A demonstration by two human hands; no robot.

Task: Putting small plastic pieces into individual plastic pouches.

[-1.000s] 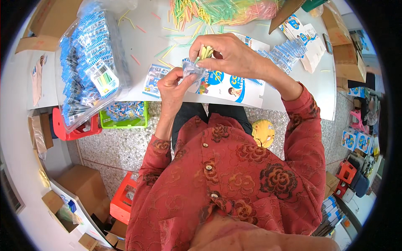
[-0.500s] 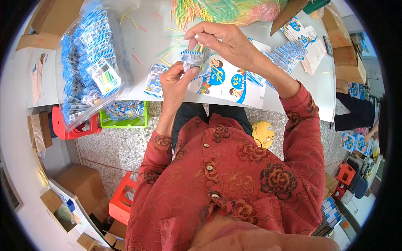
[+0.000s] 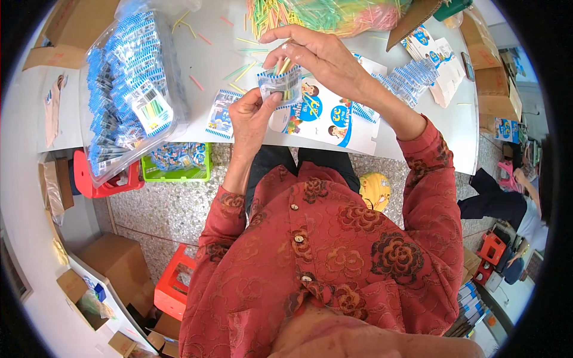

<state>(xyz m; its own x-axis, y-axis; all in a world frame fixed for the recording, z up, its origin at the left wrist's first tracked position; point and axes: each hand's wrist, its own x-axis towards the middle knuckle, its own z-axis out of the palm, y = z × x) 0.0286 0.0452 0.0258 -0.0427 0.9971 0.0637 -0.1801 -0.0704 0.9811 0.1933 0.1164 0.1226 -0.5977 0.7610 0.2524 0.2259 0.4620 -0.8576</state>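
My left hand [image 3: 250, 116] pinches a small blue-and-white striped packet [image 3: 276, 94] with a see-through part, its thumb pressed on the front. Thin yellowish sticks [image 3: 285, 65] stick out of the packet's top. Just above, my right hand [image 3: 313, 56] has its fingers bent around their upper ends, with the index finger stretched out to the left; the fingertips partly hide the sticks. Beside my left hand, another striped packet [image 3: 221, 113] lies flat on the table. A printed white-and-blue card sheet [image 3: 325, 122] lies under my right forearm.
At left stands a clear plastic tub [image 3: 179, 113] full of striped packets. Loose coloured sticks [image 3: 271, 18] are heaped at the back beside a plastic bag [image 3: 340, 15] of more. Striped packets [image 3: 412, 80] lie at right. Below the table are a green basket [image 3: 206, 170] and red stools [image 3: 170, 286].
My right hand's fingers have spread somewhat, and the index finger has lifted. My left hand holds the packet almost in place. At far right, another person has moved further into view.
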